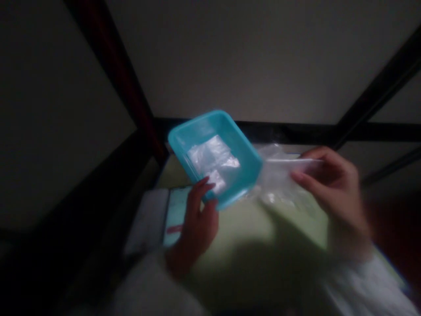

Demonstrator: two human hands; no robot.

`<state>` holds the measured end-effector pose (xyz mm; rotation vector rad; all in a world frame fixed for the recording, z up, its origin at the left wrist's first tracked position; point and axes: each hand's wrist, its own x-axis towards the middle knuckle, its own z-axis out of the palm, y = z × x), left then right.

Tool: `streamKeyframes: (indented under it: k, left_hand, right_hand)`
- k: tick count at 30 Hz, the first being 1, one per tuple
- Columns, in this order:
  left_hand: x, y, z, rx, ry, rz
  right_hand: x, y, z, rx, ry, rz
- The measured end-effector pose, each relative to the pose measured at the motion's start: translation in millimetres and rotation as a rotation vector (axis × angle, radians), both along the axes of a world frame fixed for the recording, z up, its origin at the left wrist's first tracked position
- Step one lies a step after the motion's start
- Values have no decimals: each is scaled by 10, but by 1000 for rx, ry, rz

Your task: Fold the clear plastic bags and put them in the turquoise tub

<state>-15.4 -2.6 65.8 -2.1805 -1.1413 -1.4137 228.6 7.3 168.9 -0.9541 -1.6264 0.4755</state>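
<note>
My left hand (197, 215) grips the near edge of a turquoise plastic tray (245, 151) and holds it tilted above a pale green table (243, 228). Small clear plastic packets (212, 156) lie inside the tray. My right hand (332, 186) pinches the top edge of a clear plastic bag (279, 175), which hangs right beside the tray's lower corner. The picture is dark and blurred.
A flat light blue card with a red mark (174, 215) lies on the table left of my left hand, next to a whitish sheet (148, 219). Dark frame bars (131, 87) stand behind the table against a pale wall.
</note>
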Motion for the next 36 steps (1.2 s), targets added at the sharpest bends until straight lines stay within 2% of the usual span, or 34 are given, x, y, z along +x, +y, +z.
streamKeyframes:
  k: [3, 7, 13, 17, 24, 30, 36]
  left_hand:
    - [107, -115, -104, -107, -47, -95]
    - [186, -225, -192, -230, -61, -230]
    - [220, -324, -221, -307, -20, -329]
    - [238, -363, -222, -368, 0, -379]
    - [257, -402, -225, -380, -8, -430]
    - [235, -419, -172, -435, 15, -426]
    - [253, -419, -212, -401, 4, -436]
  right_hand:
    - [-16, 56, 25, -10, -78, 58]
    - [-53, 151, -22, -66, -293, 156]
    - [-91, 215, -220, -155, -637, 247]
    - [-155, 226, -357, -137, -803, 243]
    - [-246, 268, -511, -173, -817, 398]
    - [-267, 310, -518, -117, -893, 364]
    - [-314, 331, -523, -78, -1036, 371]
